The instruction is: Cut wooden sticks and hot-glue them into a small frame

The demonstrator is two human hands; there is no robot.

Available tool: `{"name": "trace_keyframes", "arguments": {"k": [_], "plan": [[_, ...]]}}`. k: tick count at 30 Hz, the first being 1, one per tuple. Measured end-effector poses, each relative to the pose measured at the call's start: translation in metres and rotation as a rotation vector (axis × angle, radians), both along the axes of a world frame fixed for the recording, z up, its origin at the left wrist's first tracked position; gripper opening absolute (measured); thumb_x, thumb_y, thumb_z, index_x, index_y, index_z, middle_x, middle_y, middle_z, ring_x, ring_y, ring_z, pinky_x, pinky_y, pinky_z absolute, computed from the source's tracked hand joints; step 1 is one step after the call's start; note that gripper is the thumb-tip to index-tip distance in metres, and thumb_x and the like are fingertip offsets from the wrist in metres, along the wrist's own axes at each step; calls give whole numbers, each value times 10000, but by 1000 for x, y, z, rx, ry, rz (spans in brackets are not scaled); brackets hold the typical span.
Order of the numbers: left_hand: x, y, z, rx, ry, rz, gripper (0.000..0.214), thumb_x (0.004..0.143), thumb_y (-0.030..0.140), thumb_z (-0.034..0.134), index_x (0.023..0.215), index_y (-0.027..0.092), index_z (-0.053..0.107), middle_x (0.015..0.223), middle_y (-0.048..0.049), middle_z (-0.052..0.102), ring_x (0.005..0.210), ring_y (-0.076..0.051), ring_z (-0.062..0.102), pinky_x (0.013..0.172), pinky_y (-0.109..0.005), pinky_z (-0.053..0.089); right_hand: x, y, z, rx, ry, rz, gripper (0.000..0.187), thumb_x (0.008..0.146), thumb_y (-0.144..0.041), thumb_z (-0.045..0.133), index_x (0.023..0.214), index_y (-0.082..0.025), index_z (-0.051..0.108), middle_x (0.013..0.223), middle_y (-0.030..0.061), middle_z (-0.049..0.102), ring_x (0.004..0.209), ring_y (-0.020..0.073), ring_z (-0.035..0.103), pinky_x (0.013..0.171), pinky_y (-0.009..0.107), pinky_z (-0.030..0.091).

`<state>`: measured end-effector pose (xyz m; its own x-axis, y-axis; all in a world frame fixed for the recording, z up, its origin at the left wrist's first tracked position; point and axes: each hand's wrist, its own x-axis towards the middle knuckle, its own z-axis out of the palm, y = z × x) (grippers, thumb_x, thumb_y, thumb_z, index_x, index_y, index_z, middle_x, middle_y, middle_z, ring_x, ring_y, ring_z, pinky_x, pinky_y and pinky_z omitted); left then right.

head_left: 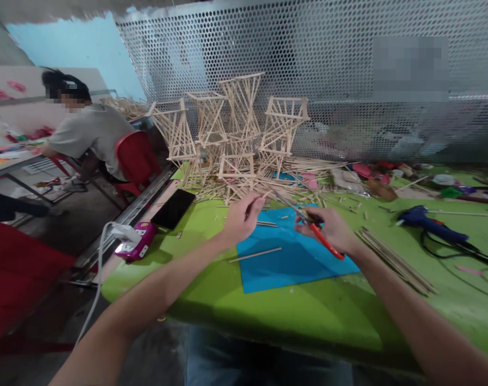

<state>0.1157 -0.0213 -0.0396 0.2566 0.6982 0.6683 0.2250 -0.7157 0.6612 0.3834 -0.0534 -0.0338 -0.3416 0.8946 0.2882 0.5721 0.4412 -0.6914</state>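
"Two hands at work: what has each got?"

"The left hand pinches a thin stick out over the tabletop, thumb against fingers, seemingly to steady its end. The right hand is wrapped round red-handled scissors, blades angled towards that end."

"Are the blades closed on it?"

"I can't tell; it's too blurred there."

"And why the blue sheet?"

"Perhaps for contrast: a loose stick across its left edge shows up well."

"Further out?"

"A bundle of sticks lies beside the right forearm, probably for easy reach, with the glue gun beyond. Behind the hands, lattice towers stand on the green table, set back perhaps to protect them. The phone and purple power strip sit towards the left edge, likely out of the arms' way."
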Motion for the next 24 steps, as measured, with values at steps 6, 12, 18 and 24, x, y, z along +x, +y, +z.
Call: {"name": "trace_keyframes", "arguments": {"k": [6,12,18,24], "plan": [[-1,11,-3,-85,-83,36,372,1058,511,467,1127,189,640,735,4,581,573,-99,448,528,-238,323,43,20,2,93,-489,-396,367,838,-575,664,922,-218,690,827,79,727,719,242,618,611,319,396],[-7,16,-2,136,102,127,288,1058,423,498,1102,192,664,847,-14,697,601,-97,523,603,-249,407,71,37,-10,-24,-779,-311,625,748,-656,699,1193,-217,701,1270,142,720,1076,372,681,815,415,514],[-11,16,2,392,459,222,241,1047,357,513,1024,238,721,1008,-35,786,962,-194,686,916,-364,438,71,43,-23,85,-759,-284,634,807,-609,654,1229,-137,689,1270,199,715,1132,397,674,915,460,530],[-8,4,11,387,600,185,346,1050,421,466,1242,204,656,1161,-72,748,1094,-229,664,948,-373,465,78,30,-4,94,-510,-233,532,846,-591,679,1191,-191,746,1130,124,781,973,328,732,848,437,564]]}}
